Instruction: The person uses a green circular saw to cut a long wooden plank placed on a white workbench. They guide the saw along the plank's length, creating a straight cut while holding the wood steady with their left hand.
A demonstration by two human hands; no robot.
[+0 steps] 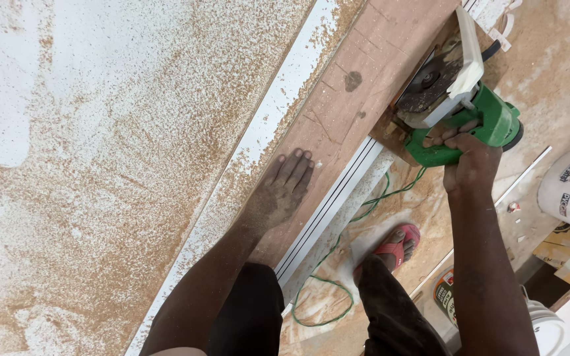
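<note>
Gripping green circular saw [460,125] | right hand [466,155] closed | saw on brown board [357,86]

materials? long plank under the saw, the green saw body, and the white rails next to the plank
Plank: looks like wood or plywood, reddish-brown, matt, unfinished, with sawdust alongside it.
Saw body, gripped by the right hand: green, smooth and slightly glossy, probably moulded plastic; the blade looks like dark metal.
White rails: straight grooved profile with an even finish, likely PVC or painted metal; cannot tell which.
</note>
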